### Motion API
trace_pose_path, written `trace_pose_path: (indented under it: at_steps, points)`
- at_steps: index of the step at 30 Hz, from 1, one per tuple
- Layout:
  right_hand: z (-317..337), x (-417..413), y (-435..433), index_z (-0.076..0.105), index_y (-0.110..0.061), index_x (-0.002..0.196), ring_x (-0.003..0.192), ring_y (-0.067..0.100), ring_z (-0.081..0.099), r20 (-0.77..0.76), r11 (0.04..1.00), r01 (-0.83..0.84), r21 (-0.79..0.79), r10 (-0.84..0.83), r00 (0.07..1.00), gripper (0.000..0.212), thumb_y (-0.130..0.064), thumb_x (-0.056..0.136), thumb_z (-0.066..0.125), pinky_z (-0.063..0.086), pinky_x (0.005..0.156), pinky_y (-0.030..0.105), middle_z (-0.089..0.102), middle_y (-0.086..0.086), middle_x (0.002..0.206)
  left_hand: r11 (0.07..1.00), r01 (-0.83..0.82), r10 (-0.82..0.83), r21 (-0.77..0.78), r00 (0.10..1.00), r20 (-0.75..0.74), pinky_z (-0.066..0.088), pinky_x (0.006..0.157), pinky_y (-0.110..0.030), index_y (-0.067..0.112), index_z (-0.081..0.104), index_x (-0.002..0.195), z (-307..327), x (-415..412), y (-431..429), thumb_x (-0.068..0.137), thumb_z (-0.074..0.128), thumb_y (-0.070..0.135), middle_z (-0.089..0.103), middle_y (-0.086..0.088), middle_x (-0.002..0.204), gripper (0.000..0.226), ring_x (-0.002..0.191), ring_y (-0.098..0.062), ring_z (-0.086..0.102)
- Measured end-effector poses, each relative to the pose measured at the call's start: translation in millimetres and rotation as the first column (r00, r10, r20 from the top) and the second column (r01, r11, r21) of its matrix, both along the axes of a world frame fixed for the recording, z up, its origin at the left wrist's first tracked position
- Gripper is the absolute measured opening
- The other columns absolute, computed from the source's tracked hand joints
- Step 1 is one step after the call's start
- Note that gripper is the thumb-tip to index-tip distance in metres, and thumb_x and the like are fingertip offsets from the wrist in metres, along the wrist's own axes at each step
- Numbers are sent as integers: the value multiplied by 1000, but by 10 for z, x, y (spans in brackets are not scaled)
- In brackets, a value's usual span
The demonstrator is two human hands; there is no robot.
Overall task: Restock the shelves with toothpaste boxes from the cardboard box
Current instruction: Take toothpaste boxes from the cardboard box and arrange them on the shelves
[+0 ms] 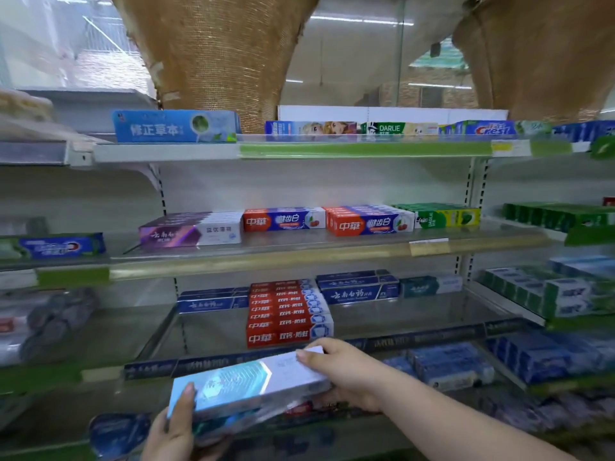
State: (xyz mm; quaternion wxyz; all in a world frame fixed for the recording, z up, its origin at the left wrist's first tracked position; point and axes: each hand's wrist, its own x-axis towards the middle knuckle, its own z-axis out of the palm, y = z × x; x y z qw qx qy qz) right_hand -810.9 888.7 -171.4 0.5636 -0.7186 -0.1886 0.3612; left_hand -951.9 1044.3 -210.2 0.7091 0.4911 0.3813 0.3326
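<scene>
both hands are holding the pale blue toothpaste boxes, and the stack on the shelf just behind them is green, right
Not quite. The head view shows that the stack just behind them is red, not green. The rest holds: the left hand and the right hand both hold the pale blue toothpaste boxes.

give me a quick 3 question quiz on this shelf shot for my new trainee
1. True or false: the tall red stack stands on the top shelf.
2. Where does the right hand grip the pale blue boxes? A their right end, B their middle, C their left end.
3. Fill in: within its shelf section, the purple box lies at the ___ end of the row.
Key: 1 false; 2 A; 3 left.
</scene>
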Motion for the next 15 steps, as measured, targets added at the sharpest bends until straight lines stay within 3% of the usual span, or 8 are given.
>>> trace_pose_path:
  at_steps: [3,5,8,15]
  points:
    - [3,-47,150,56,-17,107,106,24,60,12,1000,-7,25,7,1000,24,-35,91,59,55,89,40,58,9,117,993,-48,52,-104,998,32,49,68,-40,3,51,125,-35,2,140,93,56,40,50,-22,130,50,101,-43,56]
    - [-14,-86,225,56,-19,107,108,25,59,20,1000,0,28,-1,1000,24,-36,91,59,55,89,42,58,9,118,989,-43,57,-143,994,94,53,68,-46,8,50,119,-74,-39,269,91,58,41,52,-18,123,45,97,-42,58]
    - [-37,-146,306,57,-19,108,107,24,60,29,999,9,34,-10,1000,24,-35,92,58,55,89,42,59,9,116,989,32,-5,-143,983,185,52,70,-45,10,49,114,-110,-127,360,92,57,39,54,-16,113,38,90,-34,59]
    - [-71,-261,447,56,-20,108,106,23,59,49,999,17,36,-19,999,21,-34,93,57,55,89,40,58,9,114,980,56,-20,-190,982,188,54,67,-43,12,48,120,-220,-247,557,89,59,43,54,-17,124,45,102,-37,58]
